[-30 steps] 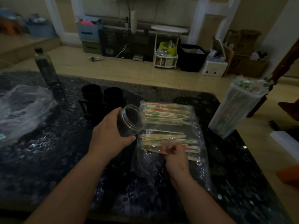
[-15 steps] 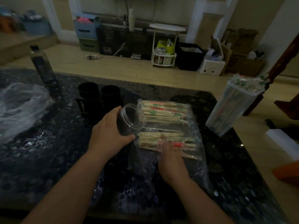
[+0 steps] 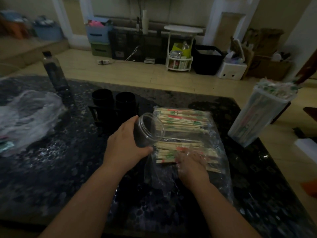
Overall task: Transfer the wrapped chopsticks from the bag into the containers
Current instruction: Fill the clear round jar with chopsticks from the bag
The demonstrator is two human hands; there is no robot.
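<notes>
Since half a second ago, in the head view, the right hand (image 3: 190, 164) has slid deeper into the clear bag (image 3: 223, 152). Its fingers now lie under the plastic on the near bundle of wrapped chopsticks (image 3: 171, 149). Its grip is blurred, so I cannot tell whether it pinches any. The left hand (image 3: 125, 146) keeps its grip wrapped round an empty clear jar (image 3: 148, 129), whose mouth tilts toward 2 o'clock. A far bundle (image 3: 185, 120) lies in the bag at 12 o'clock from the right hand. The bag lies flat on the dark speckled surface (image 3: 68, 169). At 3 o'clock from the jar stands a tall container (image 3: 260, 115) packed with chopsticks. Two black cups (image 3: 103, 98) stand at 11 o'clock, a dark bottle (image 3: 54, 73) at 10, and crumpled plastic (image 3: 29, 114) at 9.
</notes>
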